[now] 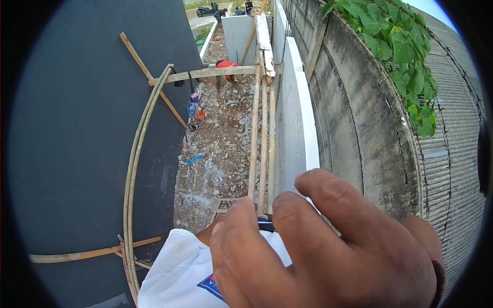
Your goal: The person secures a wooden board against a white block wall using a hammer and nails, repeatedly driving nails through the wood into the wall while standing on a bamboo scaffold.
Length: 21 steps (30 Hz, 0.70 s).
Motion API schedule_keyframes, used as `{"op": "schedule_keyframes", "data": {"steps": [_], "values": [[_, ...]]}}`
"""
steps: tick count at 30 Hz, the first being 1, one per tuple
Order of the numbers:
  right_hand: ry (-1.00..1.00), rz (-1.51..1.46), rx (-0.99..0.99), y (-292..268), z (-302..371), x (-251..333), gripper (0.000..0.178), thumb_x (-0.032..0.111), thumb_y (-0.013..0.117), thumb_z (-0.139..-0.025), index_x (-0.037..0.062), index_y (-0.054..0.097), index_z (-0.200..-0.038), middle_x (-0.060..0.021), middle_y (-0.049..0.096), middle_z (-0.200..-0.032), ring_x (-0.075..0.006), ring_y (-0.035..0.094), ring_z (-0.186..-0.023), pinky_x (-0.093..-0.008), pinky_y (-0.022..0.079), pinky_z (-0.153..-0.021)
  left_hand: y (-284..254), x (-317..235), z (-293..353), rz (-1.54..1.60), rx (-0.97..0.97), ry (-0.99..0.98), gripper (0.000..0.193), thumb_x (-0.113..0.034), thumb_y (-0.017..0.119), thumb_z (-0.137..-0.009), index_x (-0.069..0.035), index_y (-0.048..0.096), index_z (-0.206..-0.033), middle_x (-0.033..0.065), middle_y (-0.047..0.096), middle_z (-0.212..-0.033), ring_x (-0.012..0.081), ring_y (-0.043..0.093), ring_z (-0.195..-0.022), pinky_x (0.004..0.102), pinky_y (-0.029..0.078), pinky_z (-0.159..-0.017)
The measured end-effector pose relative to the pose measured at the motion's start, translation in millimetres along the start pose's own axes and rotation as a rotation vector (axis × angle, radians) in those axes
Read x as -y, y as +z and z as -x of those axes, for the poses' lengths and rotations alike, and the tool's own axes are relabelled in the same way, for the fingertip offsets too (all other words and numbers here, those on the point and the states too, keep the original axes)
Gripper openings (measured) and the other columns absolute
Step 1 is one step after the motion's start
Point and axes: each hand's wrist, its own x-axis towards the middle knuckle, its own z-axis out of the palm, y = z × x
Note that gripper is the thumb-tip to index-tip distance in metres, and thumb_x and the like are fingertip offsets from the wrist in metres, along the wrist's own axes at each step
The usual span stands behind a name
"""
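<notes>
My right hand (328,246) fills the lower right, very close to the camera, its back toward me. The fingers are bent and spread apart, and I see nothing between them. A dark band (439,280) circles the wrist. Below and left of the hand shows my white shirt (174,272) with a blue and red patch (210,285). A bit of bare skin (206,235) shows beside the sleeve, but my left hand is not visible. Past the fingertips, long bamboo poles (264,149) run along a pale block wall (291,108).
A dark wall (77,128) stands left, with bamboo scaffolding (134,138) and a wooden crosspiece (205,73). Far below lies rubble ground (221,138) with an orange bucket (200,114). A person in red (226,64) bends there. On the right are a concrete wall (359,113), barbed wire and leaves (395,46).
</notes>
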Motion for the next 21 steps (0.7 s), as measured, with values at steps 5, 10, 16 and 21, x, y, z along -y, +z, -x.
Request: {"op": "schedule_keyframes", "data": {"steps": [5,10,16,21], "values": [[-0.322,-0.146,0.169,-8,-20,-16,0.01,0.016,0.062,-0.075,0.0146,0.063,-0.065,0.0011,0.059,-0.072,-0.0107,0.049,-0.061,-0.03,0.044,-0.066,-42,-21,-3,0.301,-0.007,-0.208,0.023,-0.022,0.051,-0.086,-0.009,0.07,-0.086,0.0139,0.07,-0.084,0.0292,0.07,-0.081,0.0432,0.054,-0.071],[-0.469,-0.303,0.305,-7,-15,-19,0.012,0.016,0.063,-0.072,0.0161,0.062,-0.06,0.0021,0.058,-0.07,-0.0095,0.047,-0.059,-0.0305,0.043,-0.065,-81,-46,1,0.695,-0.057,-0.425,0.024,-0.026,0.057,-0.085,-0.005,0.069,-0.09,0.0131,0.068,-0.085,0.0266,0.067,-0.076,0.0402,0.052,-0.063],[-0.094,-0.59,-0.361,99,70,-32,0.024,0.005,0.065,-0.082,0.0002,0.07,-0.105,-0.0011,0.052,-0.058,-0.0144,0.055,-0.05,-0.0257,0.051,-0.059,-76,-76,49,0.725,-0.062,-0.537,0.04,-0.035,0.058,-0.083,0.002,0.069,-0.093,0.0223,0.069,-0.092,0.0324,0.069,-0.086,0.0441,0.052,-0.077],[1.034,-0.561,-0.139,321,148,-87,0.041,0.019,0.063,-0.092,0.0003,0.056,-0.128,-0.011,0.07,-0.089,-0.0162,0.068,-0.083,-0.0275,0.051,-0.068,-47,-62,69,0.584,-0.029,-0.435,0.035,-0.031,0.052,-0.085,-0.002,0.07,-0.091,0.0213,0.069,-0.088,0.0345,0.069,-0.081,0.0435,0.054,-0.076]]}}
